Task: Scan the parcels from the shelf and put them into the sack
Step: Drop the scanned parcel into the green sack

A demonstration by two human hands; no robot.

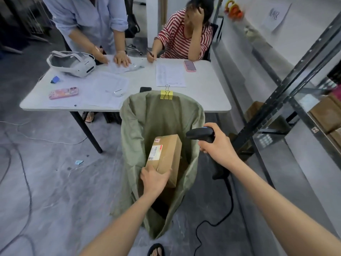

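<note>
My left hand (154,179) grips the near end of a brown cardboard parcel (167,154) with a white barcode label, held over the open mouth of the green sack (132,126). A yellow binder clip (166,94) pins the sack's far rim to the table edge. My right hand (216,143) holds a black handheld scanner (200,135) just right of the parcel, its head pointing left over the sack. The scanner's black cable (230,200) trails down to the floor. Inside the sack, under the parcel, something brown shows dimly.
A white table (212,97) stands behind the sack with papers, phones and a white headset; two people work at it. A metal shelf rack (287,85) with brown parcels (326,115) rises at the right. Cables lie on the grey floor at left.
</note>
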